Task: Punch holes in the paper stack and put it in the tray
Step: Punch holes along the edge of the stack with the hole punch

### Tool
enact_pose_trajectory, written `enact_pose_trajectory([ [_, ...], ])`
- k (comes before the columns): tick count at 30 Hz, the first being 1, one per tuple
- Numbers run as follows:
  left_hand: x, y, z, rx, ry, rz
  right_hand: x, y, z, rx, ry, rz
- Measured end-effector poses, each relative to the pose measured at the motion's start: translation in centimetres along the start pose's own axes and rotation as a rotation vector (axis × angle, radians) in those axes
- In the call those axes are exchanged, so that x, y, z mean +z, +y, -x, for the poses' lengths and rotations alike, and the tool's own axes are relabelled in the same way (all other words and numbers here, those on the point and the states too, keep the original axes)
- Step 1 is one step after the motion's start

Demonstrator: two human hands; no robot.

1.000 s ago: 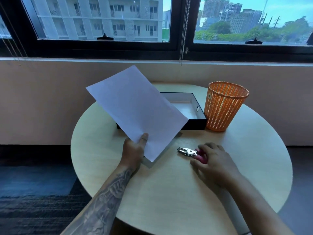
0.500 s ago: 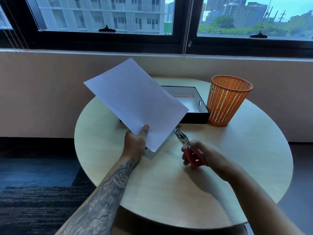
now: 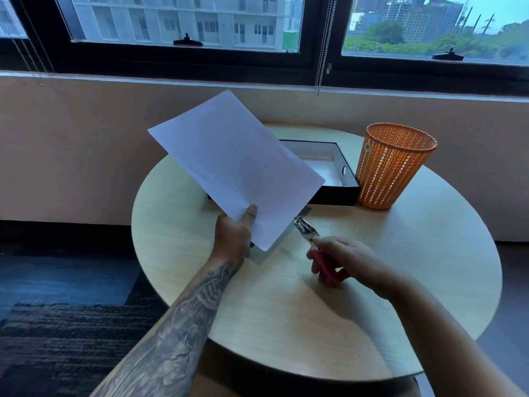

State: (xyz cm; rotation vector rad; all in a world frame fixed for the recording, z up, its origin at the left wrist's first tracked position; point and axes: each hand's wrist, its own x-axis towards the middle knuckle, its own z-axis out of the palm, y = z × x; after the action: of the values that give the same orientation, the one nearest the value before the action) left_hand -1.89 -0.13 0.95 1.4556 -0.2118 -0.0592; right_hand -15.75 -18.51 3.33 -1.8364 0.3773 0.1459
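Observation:
My left hand (image 3: pixel 234 235) grips the near corner of a white paper stack (image 3: pixel 234 164), holding it tilted up over the round table. My right hand (image 3: pixel 347 257) holds a hole punch (image 3: pixel 316 249) by its red handles; its metal jaws point up-left, right beside the paper's lower right edge. I cannot tell whether the jaws touch the paper. Behind the paper sits a black tray (image 3: pixel 347 179) with a white inside, its left part hidden by the sheets.
An orange mesh basket (image 3: pixel 393 167) stands right of the tray. The round light wooden table (image 3: pixel 415 253) stands against a beige wall below a window. Dark carpet lies to the left.
My right hand picked the hole punch up off the table and brought its jaws to the paper's lower edge. The left hand keeps holding the paper up.

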Motion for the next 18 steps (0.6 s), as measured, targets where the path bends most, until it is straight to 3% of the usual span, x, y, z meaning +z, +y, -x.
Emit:
enact_pose_trajectory([
  [3,0.0,-0.4,0.0,0.027,-0.013,-0.019,-0.8,1.4,-1.1,-0.067,0.319,0.402],
  [6,0.1,-0.7,0.0,0.055,-0.057,-0.027,-1.8,3.1,-1.5,-0.019,0.561,0.817],
  [9,0.2,-0.6,0.0,0.06,-0.109,-0.045,-2.1,3.7,-1.5,-0.018,0.641,0.945],
  [11,-0.1,-0.5,-0.2,0.062,-0.147,-0.084,-2.6,3.9,-1.9,0.029,0.597,0.973],
  [12,-0.4,-0.4,-0.5,0.074,-0.17,-0.113,-3.0,3.7,-2.1,0.053,0.565,0.93],
  [14,-1.2,0.4,-1.1,0.112,-0.235,-0.204,-4.0,2.2,-2.2,0.036,0.537,0.563],
  [16,-1.9,1.7,-1.8,0.167,-0.323,-0.339,-4.6,-0.1,-2.2,-0.096,0.536,0.098],
  [18,-2.4,2.9,-2.4,0.215,-0.416,-0.457,-4.5,-2.6,-2.1,-0.198,0.531,-0.105],
])
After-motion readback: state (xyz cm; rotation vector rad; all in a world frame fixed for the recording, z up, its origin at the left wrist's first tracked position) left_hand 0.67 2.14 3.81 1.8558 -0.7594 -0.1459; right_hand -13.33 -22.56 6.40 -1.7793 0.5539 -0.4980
